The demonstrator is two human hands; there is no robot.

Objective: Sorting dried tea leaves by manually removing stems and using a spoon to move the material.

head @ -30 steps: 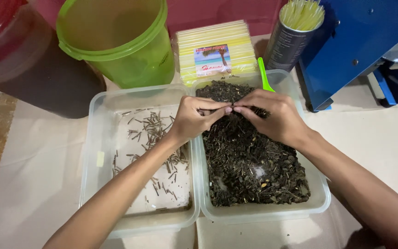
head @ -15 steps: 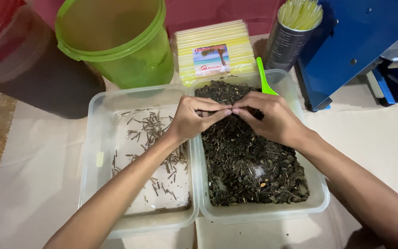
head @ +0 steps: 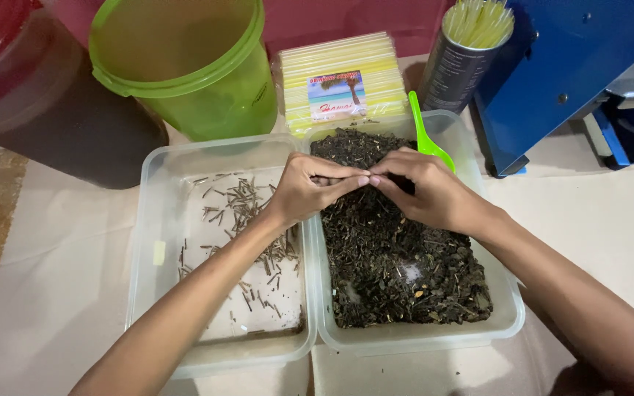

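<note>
Two clear plastic tubs sit side by side. The right tub (head: 511,312) is filled with dark dried leaves and bits (head: 398,271). The left tub (head: 148,220) holds several thin brown stems (head: 240,209) scattered on its white bottom. My left hand (head: 310,187) and my right hand (head: 427,191) meet fingertip to fingertip over the far part of the right tub, pinching at something small between them; what it is stays hidden by the fingers. A green plastic spoon (head: 425,136) lies in the right tub just behind my right hand.
Behind the tubs stand a green plastic bucket (head: 192,66), a flat pack of yellow straws (head: 346,77) and a dark tin holding yellow straws (head: 467,55). A blue machine (head: 566,66) stands at the right, a dark jar with a red lid (head: 38,95) at the left.
My right hand has shifted slightly toward me, uncovering more of the green spoon's bowl. My left hand has barely moved and the fingertips remain together.
</note>
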